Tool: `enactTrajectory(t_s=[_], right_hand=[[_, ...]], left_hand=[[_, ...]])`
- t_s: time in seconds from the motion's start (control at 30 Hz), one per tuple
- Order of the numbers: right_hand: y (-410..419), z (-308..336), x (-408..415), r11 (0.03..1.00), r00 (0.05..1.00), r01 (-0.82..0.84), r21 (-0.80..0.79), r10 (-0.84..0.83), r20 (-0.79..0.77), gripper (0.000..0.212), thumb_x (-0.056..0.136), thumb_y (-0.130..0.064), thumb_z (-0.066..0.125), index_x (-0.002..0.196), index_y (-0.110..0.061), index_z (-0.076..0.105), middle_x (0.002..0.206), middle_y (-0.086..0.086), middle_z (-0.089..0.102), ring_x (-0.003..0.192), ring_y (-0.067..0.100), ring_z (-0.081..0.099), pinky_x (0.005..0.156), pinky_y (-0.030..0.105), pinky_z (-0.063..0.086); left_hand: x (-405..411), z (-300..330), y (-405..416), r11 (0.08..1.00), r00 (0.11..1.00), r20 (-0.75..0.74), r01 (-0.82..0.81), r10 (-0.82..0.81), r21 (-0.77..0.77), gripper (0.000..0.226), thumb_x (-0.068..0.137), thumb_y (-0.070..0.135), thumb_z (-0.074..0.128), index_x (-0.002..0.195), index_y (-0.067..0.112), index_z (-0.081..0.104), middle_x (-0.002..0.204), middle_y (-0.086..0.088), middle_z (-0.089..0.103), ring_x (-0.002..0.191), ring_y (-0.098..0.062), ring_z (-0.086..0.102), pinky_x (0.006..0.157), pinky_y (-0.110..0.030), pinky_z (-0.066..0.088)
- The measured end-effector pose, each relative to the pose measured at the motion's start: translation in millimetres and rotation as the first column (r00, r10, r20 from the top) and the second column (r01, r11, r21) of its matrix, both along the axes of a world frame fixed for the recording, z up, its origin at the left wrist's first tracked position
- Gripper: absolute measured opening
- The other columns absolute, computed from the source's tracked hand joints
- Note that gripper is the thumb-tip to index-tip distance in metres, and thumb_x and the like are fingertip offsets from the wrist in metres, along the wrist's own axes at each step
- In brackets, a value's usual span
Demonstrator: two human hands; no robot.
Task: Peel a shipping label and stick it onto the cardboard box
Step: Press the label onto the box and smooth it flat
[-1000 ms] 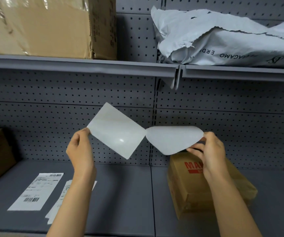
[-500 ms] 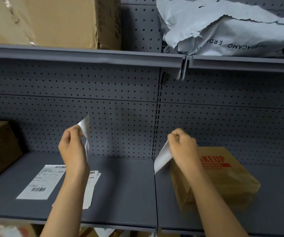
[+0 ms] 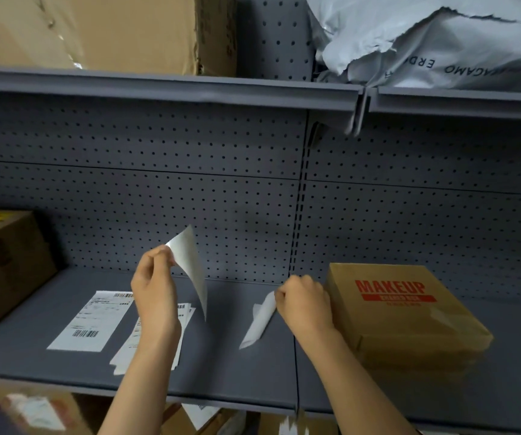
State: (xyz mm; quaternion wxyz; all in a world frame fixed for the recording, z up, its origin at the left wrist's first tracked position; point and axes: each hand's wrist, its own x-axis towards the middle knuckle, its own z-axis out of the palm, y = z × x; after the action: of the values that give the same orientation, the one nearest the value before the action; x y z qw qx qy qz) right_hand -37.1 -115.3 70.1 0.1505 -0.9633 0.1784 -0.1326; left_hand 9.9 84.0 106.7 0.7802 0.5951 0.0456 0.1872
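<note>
Head view shows peeling done: left hand [image 3: 155,296] pinches one white sheet [image 3: 191,265], right hand [image 3: 304,304] grips another sheet [image 3: 259,321], beside the cardboard box [image 3: 409,321] on the shelf [image 3: 221,356]; sticking remains.

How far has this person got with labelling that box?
Peeling looks done: the left hand pinches one loose white sheet and the right hand another, apart from each other. Which one is the sticky label cannot be told. Still left: nothing is stuck on the MAKEUP cardboard box yet, its top showing only print and tape.
</note>
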Motion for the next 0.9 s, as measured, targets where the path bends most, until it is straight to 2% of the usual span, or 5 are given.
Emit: enactTrajectory(t_s=[0.1, 0.17, 0.23, 0.53, 0.9], right_hand=[[16.1, 18.2, -2.7, 0.993, 0.981, -0.112, 0.033, 0.105, 0.163, 0.036, 0.096, -0.030, 0.058, 0.061, -0.025, 0.062, 0.065, -0.004, 0.061, 0.066, 0.021, 0.058, 0.051, 0.029, 0.042], [31.9, 35.5, -6.5, 0.970, 0.942, -0.221, 0.101, 0.186, 0.281, 0.025, 0.091, -0.047, 0.063, 0.104, -0.032, 0.078, 0.091, -0.010, 0.076, 0.084, 0.013, 0.068, 0.073, 0.030, 0.055], [42.7, 51.2, -9.8, 0.959, 0.925, -0.270, 0.090, 0.232, 0.300, 0.041, 0.084, -0.059, 0.066, 0.117, -0.036, 0.074, 0.100, -0.014, 0.075, 0.088, 0.009, 0.067, 0.077, 0.030, 0.055], [53.3, 77.4, -16.7, 0.963, 0.896, -0.267, 0.034, 0.235, 0.378, 0.040, 0.075, -0.067, 0.061, 0.094, -0.036, 0.077, 0.084, -0.013, 0.070, 0.077, 0.008, 0.063, 0.068, 0.030, 0.053], [38.1, 88.1, -15.2, 0.981, 0.879, -0.176, 0.085, 0.117, 0.463, 0.019, 0.085, -0.036, 0.059, 0.079, -0.025, 0.074, 0.063, -0.017, 0.062, 0.061, 0.011, 0.057, 0.059, 0.029, 0.051]], left_hand=[[-3.1, 1.9, -12.3, 1.000, 1.000, 0.006, 0.021, -0.021, 0.013, 0.023, 0.096, 0.016, 0.050, 0.078, 0.023, 0.062, 0.076, 0.013, 0.059, 0.075, -0.002, 0.055, 0.075, -0.020, 0.039], [-5.5, 5.8, -23.0, 0.999, 0.999, 0.022, 0.041, -0.042, 0.031, 0.022, 0.097, 0.016, 0.050, 0.082, 0.022, 0.065, 0.077, 0.012, 0.061, 0.074, -0.002, 0.056, 0.073, -0.020, 0.040], [-8.3, 11.2, -32.2, 0.998, 0.998, 0.038, 0.055, -0.056, 0.037, 0.021, 0.096, 0.017, 0.049, 0.083, 0.021, 0.065, 0.079, 0.012, 0.062, 0.075, -0.003, 0.056, 0.073, -0.020, 0.041], [-9.1, 29.6, -40.7, 0.998, 0.993, 0.096, 0.061, -0.063, 0.016, 0.019, 0.095, 0.017, 0.049, 0.086, 0.012, 0.065, 0.083, 0.009, 0.063, 0.074, -0.002, 0.056, 0.073, -0.022, 0.043], [-20.8, 40.1, -38.2, 0.961, 0.974, 0.054, 0.226, -0.220, -0.159, 0.043, 0.102, 0.034, 0.028, 0.089, 0.018, 0.067, 0.080, -0.001, 0.078, 0.081, -0.007, 0.069, 0.080, -0.031, 0.044]])
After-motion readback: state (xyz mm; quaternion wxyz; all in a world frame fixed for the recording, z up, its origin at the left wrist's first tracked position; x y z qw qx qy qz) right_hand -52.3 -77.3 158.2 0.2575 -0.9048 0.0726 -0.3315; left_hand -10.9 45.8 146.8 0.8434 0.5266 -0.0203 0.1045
